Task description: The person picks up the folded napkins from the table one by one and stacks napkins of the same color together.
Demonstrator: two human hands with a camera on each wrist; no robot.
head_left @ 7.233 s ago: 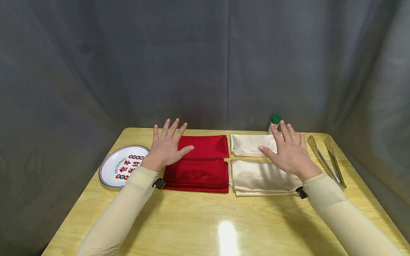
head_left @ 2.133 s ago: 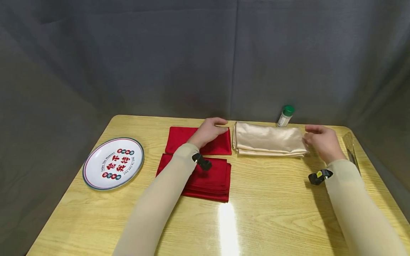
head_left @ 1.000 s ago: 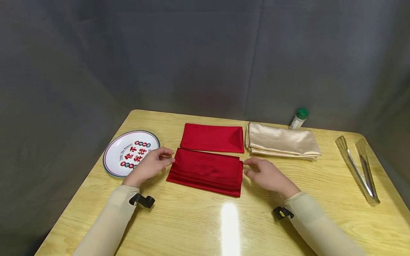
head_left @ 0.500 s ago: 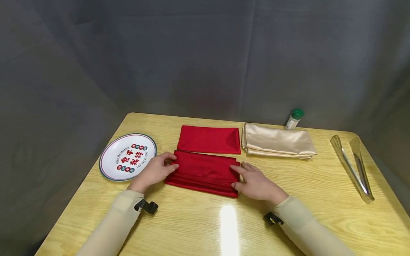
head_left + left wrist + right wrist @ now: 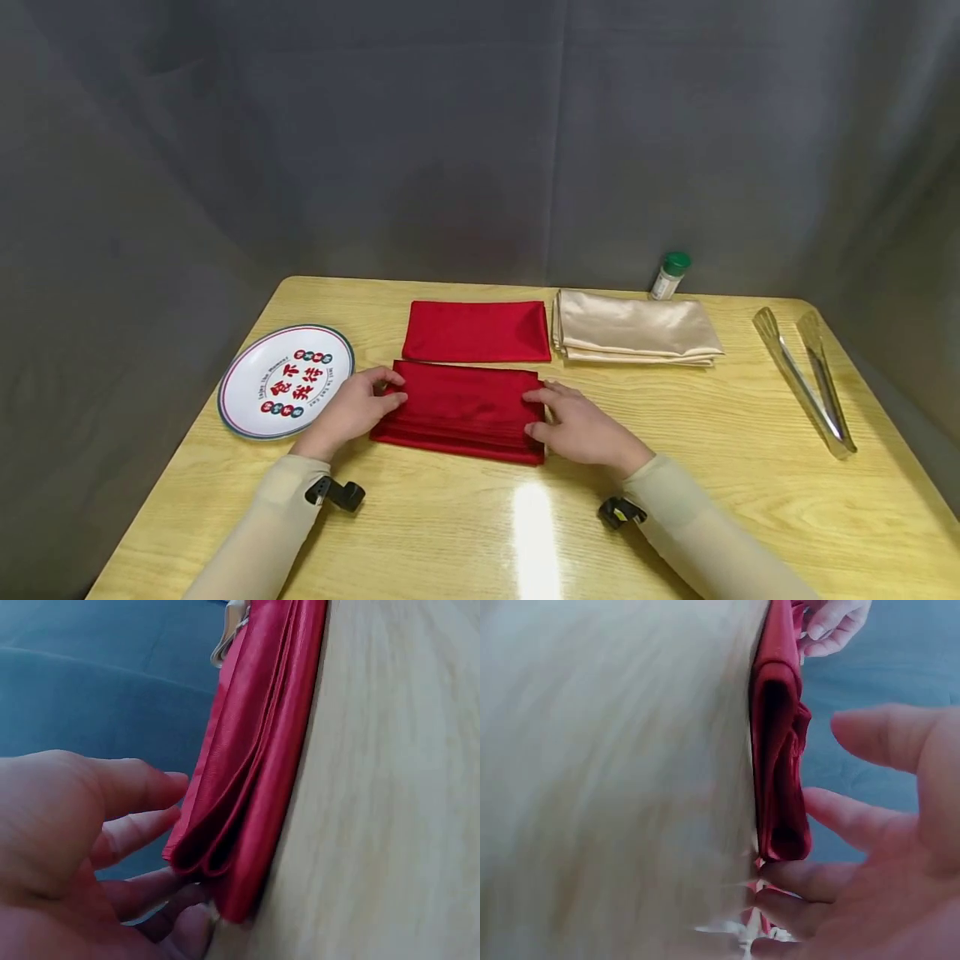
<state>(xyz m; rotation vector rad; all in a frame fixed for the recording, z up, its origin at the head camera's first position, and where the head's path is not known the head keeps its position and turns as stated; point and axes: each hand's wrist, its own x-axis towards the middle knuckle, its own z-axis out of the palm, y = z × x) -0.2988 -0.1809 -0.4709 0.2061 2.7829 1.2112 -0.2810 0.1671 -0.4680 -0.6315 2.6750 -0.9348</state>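
Observation:
A folded red satin cloth (image 5: 465,408) lies at the front, layered at both ends. At its left end my left hand (image 5: 356,412) has fingertips along the edge, thumb and fingers parted. In the left wrist view, fingertips (image 5: 177,781) reach the upper face while others sit low by the end fold. My right hand (image 5: 588,425) is at the opposite end, fingers spread over the corner. The right wrist view shows the thumb (image 5: 874,735) apart from the cloth and a finger touching its upper face. Another folded red cloth (image 5: 480,332) lies just behind.
Folded beige satin cloths (image 5: 633,325) lie stacked at the back, right of the rear red cloth. A green-capped bottle (image 5: 670,277) stands behind them. Metal tongs (image 5: 806,383) lie far right. A white plate with red lettering (image 5: 251,392) is beside my left hand.
The front beige cloth now lies on the rear beige one. My hands went from spread above the cloths to the front red cloth's ends, the right coming in over its corner.

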